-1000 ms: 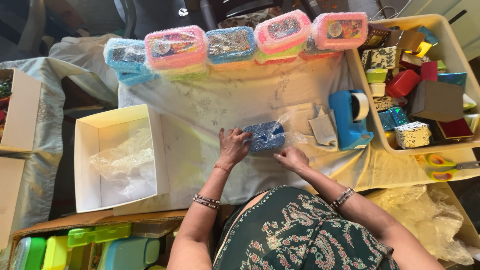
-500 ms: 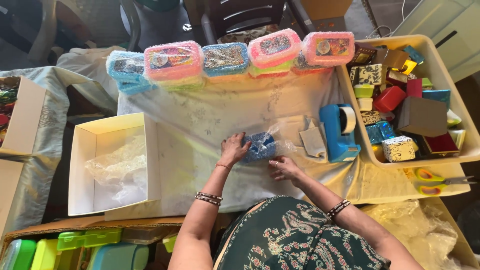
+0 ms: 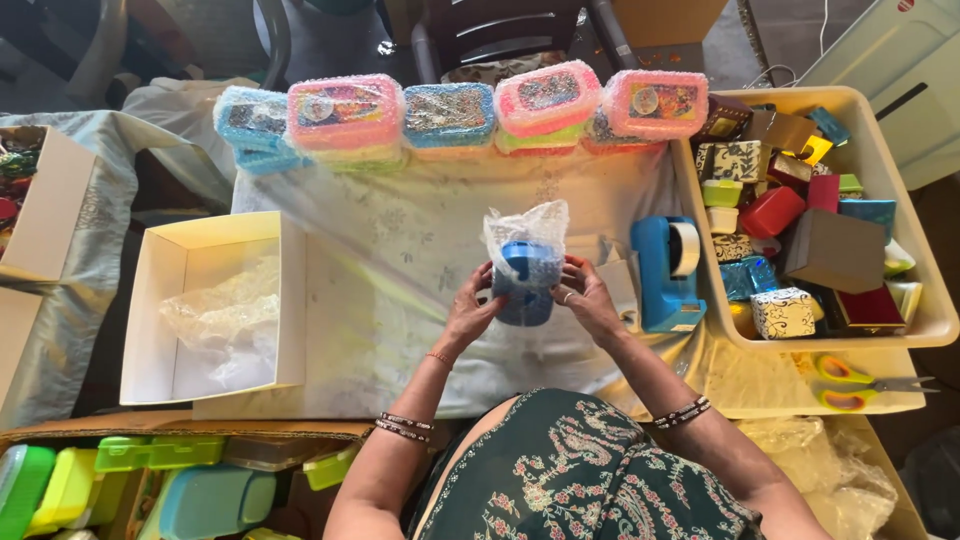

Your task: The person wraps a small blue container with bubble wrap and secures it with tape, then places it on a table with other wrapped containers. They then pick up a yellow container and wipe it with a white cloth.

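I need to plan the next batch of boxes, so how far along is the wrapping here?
Done: five bubble-wrapped boxes stand in a row along the table's far edge. In hand: the left hand and right hand hold a blue box, bubble wrap loose at its top. Left: unwrapped plastic boxes sit in the carton near the person.

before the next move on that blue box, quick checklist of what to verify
1. Both hands on the blue box: ok, left hand and right hand grip it from either side, lifted off the table.
2. Bubble wrap covers the box: not ok, loose wrap sticks up above it and part of the blue shows.
3. Tape dispenser within reach: ok, it stands just right of the right hand.
4. Wrap taped shut: cannot tell, no tape is visible on it.
5. White carton open: ok, it holds only loose plastic.
6. Scissors at hand: ok, lying by the tray.
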